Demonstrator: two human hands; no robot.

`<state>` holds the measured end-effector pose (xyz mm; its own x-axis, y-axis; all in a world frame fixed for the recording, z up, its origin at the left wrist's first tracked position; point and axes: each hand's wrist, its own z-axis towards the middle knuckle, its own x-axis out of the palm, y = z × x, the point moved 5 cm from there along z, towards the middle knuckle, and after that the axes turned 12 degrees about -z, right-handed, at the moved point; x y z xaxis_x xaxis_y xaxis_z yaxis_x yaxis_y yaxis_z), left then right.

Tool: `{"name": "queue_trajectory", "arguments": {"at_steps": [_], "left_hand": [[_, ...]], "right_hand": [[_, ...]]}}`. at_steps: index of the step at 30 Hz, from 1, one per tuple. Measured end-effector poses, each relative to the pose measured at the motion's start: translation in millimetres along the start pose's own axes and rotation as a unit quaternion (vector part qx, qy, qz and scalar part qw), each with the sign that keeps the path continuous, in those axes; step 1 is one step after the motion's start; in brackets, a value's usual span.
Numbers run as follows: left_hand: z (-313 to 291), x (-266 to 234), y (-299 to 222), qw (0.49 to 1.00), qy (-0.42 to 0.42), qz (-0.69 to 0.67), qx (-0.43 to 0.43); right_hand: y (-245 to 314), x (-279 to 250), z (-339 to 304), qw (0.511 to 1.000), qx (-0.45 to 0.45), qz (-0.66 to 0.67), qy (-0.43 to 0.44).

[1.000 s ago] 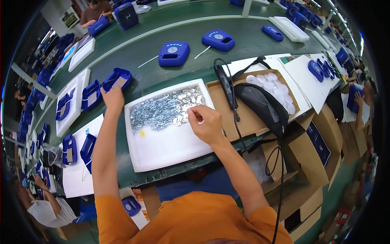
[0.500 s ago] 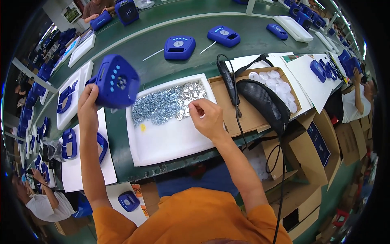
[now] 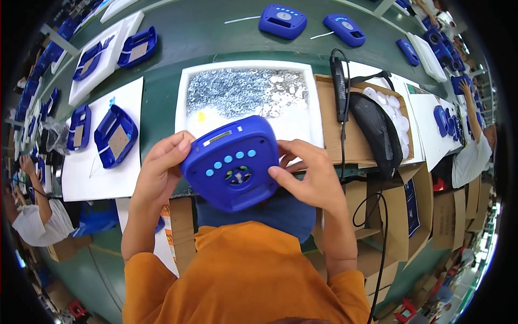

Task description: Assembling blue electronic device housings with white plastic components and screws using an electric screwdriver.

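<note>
A blue plastic speaker-like housing (image 3: 216, 188) is held up in front of me, tilted. A row of light-blue buttons and a round opening with inner parts showing are on its face. My left hand (image 3: 156, 171) is closed on its left edge. Against its right edge is my right hand (image 3: 315, 175), thumb on the rim and fingers curled partly behind it; whether a small part is also in those fingers cannot be seen. Just beyond lies a white foam tray (image 3: 316, 123) holding many small metal washer-like pieces (image 3: 232, 89) and a yellow bit (image 3: 202, 116).
Open blue shells (image 3: 116, 137) lie on white board at left. At right stands a cardboard tray (image 3: 332, 146) with white discs (image 3: 400, 123), a black mesh pouch (image 3: 376, 129) and a cabled black tool (image 3: 339, 89). Two blue housings (image 3: 282, 21) sit on the green belt.
My left hand has brought the housing down and right, in front of my body. My right hand has left the metal pieces and come to the housing's right edge. The view has shifted.
</note>
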<state>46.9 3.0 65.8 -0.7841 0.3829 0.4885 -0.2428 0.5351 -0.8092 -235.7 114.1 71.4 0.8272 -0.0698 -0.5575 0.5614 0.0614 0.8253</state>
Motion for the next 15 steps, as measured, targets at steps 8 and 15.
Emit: {"name": "queue_trajectory", "arguments": {"at_steps": [8, 15], "left_hand": [[33.2, -1.0, 4.2, 0.998, -0.002, -0.01, 0.068], [54.6, -20.1, -8.0, 0.864, -0.099, 0.456, 0.188]], "right_hand": [[-27.9, -20.7, 18.7, 0.993, 0.083, 0.047, -0.071], [-81.2, -17.0, 60.0, 0.98, 0.165, 0.086, -0.065]]}}
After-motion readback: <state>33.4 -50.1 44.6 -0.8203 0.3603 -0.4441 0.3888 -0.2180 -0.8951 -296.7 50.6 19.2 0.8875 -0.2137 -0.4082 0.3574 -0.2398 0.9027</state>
